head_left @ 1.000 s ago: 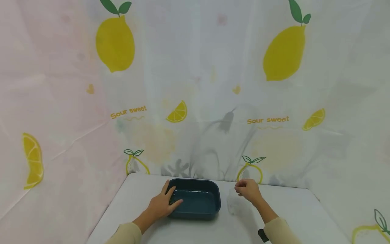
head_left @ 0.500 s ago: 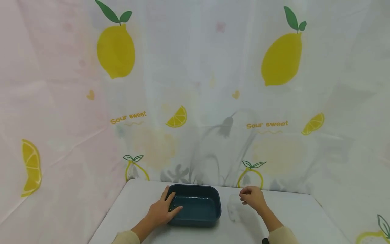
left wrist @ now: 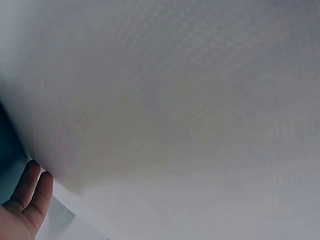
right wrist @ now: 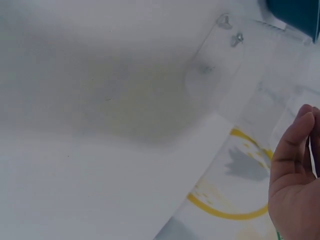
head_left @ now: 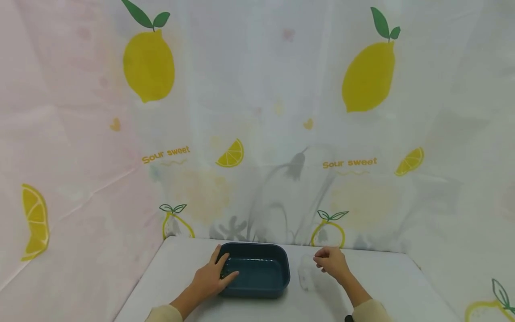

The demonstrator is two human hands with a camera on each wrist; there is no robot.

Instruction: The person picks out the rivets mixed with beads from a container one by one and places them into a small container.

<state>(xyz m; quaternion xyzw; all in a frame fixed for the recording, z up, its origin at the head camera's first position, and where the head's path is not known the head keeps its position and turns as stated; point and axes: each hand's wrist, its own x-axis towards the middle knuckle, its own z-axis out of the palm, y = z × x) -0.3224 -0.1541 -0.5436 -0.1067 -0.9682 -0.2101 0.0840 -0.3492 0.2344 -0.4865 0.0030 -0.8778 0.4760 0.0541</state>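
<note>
A dark teal rectangular baking dish [head_left: 257, 293] stands on the white table. My left hand [head_left: 209, 277] rests over its left wall with fingers spread; two straight fingers [left wrist: 42, 197] show beside the dish in the left wrist view. To the dish's right is a clear plastic container [head_left: 304, 275], its outline faint against the table; two small raised shapes mark one end [right wrist: 231, 30] in the right wrist view. My right hand [head_left: 331, 263] is at its upper right, thumb and fingertips brought together. They appear to pinch its edge, though the clear plastic makes the contact hard to see.
The white tabletop [head_left: 386, 286] meets a lemon-print fabric backdrop [head_left: 257, 201] at the back. Similar fabric rises at both sides. A small black object [head_left: 348, 318] shows at the right sleeve [head_left: 372, 311].
My right hand has shifted slightly right, away from the dish, since a second ago. The left hand and dish keep their places; the whole view has tilted a little upward.
</note>
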